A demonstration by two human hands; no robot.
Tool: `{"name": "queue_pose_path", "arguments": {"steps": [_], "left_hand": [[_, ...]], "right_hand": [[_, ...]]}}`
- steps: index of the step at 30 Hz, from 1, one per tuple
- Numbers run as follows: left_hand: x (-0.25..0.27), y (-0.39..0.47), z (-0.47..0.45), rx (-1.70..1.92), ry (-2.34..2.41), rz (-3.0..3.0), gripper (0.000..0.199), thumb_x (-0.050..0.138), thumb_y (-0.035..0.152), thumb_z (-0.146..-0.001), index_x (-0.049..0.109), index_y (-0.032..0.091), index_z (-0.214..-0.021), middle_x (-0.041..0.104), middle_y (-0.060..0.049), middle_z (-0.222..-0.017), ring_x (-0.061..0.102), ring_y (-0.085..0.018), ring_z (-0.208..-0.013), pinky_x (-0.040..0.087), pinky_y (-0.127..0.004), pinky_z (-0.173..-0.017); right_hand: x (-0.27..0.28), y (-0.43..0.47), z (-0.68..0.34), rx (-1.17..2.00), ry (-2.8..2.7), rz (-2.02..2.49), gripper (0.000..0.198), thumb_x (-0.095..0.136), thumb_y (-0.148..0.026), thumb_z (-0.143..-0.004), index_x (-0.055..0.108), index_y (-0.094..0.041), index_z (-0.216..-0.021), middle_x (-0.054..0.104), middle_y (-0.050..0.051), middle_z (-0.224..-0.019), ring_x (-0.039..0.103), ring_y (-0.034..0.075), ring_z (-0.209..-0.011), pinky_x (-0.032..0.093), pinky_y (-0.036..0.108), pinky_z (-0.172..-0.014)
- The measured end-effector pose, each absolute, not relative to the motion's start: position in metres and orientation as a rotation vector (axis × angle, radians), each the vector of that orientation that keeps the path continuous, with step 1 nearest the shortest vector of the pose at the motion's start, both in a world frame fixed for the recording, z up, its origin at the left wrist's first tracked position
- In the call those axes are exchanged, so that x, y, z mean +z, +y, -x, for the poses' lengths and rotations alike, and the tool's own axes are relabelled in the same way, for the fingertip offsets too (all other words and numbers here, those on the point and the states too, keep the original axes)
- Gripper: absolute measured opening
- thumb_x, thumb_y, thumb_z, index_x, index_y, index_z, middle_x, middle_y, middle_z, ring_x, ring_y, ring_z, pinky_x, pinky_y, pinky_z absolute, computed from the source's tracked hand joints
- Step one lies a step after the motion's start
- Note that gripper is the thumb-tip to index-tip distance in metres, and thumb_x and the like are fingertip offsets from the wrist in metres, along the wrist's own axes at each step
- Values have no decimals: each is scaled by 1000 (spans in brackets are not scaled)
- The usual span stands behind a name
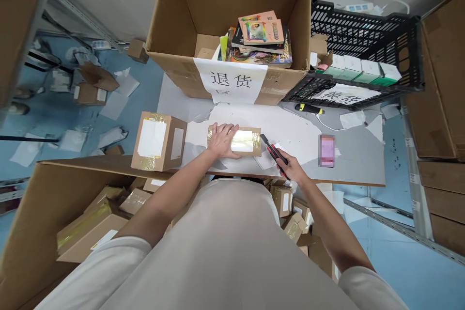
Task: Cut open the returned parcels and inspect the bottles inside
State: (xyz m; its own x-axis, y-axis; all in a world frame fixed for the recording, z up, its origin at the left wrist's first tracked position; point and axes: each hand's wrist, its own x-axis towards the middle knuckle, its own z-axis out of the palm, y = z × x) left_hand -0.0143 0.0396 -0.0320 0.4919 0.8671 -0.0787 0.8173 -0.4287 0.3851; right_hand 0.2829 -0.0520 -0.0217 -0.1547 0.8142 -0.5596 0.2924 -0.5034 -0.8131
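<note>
Gray worktable [356,157] set over a blue floor [145,80], loose paper and boxes lying on the floor at left. Small box [250,152] lies flat at the middle of the table, near the front edge. Left hand [222,141] pressed over its left end, fingers spread, steadying it. Right hand [292,167] closed around a utility knife [271,149], tip at the box's right end; touching or just beside, can't tell.

Progress, as judged: early. Tape looks whole, no cut or raised flap visible, contents unseen; opening looks not yet done. Second taped box [166,140] at the left of the table also looks sealed. More parcels [90,227] in the big carton [22,213] lower left, several with tape on. Some sorting apparently done: books [261,34] stacked in the open carton [178,72] behind, packs [358,68] lined up in the black crate [414,58].

Materials: small box is oblong brown cardboard, shiny yellowish tape, glossy white label [241,140]. Second box blockier, matte, white labels. Knife slim, black with red. Crate rigid lattice plastic. Books flat, paper covers. Packs white and green, box-shaped. Pink item [327,151] at right pixelated, can't identify.
</note>
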Motion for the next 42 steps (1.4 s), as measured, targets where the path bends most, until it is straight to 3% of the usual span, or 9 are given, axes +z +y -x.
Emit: {"name": "queue_pose_path", "arguments": {"steps": [12, 21, 25, 28, 31, 32, 34, 37, 42], "left_hand": [[-30, 40, 15, 136, 1383, -2383, 118, 74, 63, -43, 31, 16, -143, 44, -17, -134, 37, -39, -122, 6, -58, -111], [-32, 40, 15, 149, 1361, -2399, 122, 72, 68, -43, 29, 14, -143, 44, -19, -137, 37, -39, -125, 1, -58, -112], [-24, 34, 18, 141, 1352, -2397, 122, 72, 70, -46, 26, 16, -145, 31, -20, -148, 23, -43, -136, -5, -62, -110], [-23, 12, 35, 292, 1556, -2275, 129, 72, 71, -46, 17, 13, -147, 16, -22, -153, 6, -44, -141, -2, -65, -108], [-41, -19, 60, 536, 1815, -1900, 139, 75, 68, -44, 4, 9, -148, 5, -26, -153, 5, -42, -142, 12, -61, -111], [-50, -28, 67, 563, 1823, -1751, 139, 77, 66, -44, 4, 9, -148, 8, -27, -153, 13, -40, -141, 20, -57, -111], [-67, -38, 77, 567, 1721, -1497, 119, 75, 63, -51, 21, 12, -145, 31, -24, -147, 37, -35, -133, 35, -49, -106], [-80, -36, 78, 658, 1562, -1304, 80, 65, 61, -66, 50, 10, -126, 61, -17, -121, 59, -26, -111, 46, -38, -96], [-62, -10, 67, 741, 1758, -1324, 51, 52, 55, -79, 67, 13, -103, 71, -11, -99, 65, -23, -89, 50, -31, -81]], "right_hand": [[-6, -70, -296, 1835, -1422, 1774, 58, 50, -42, -85, 40, -26, -140, 47, -7, -57, 41, 7, -36, 37, 20, -37], [-10, -95, -301, 1885, -1300, 1766, 64, 53, -51, -82, 42, -24, -139, 48, -7, -56, 41, 7, -35, 35, 22, -36], [-16, -106, -305, 1697, -1067, 1785, 66, 56, -57, -78, 43, -23, -132, 55, -6, -60, 46, 10, -37, 39, 24, -38], [-28, -94, -291, 1536, -936, 1752, 55, 57, -62, -75, 51, -21, -111, 62, -1, -68, 56, 14, -49, 47, 27, -46], [-44, -72, -261, 1451, -892, 1667, 50, 55, -64, -75, 52, -22, -102, 66, 7, -93, 64, 19, -82, 54, 31, -64], [-49, -65, -251, 1448, -894, 1629, 50, 53, -63, -76, 52, -22, -104, 66, 8, -100, 63, 19, -92, 54, 31, -70], [-58, -54, -233, 1472, -925, 1582, 49, 51, -63, -78, 51, -23, -106, 64, 7, -105, 61, 19, -97, 53, 30, -74], [-62, -46, -223, 1459, -1003, 1598, 46, 47, -63, -80, 53, -22, -101, 64, 4, -93, 61, 16, -84, 52, 29, -71], [-54, -32, -229, 1344, -1037, 1529, 41, 42, -58, -85, 53, -22, -104, 63, 2, -85, 60, 15, -81, 50, 31, -77]]}}
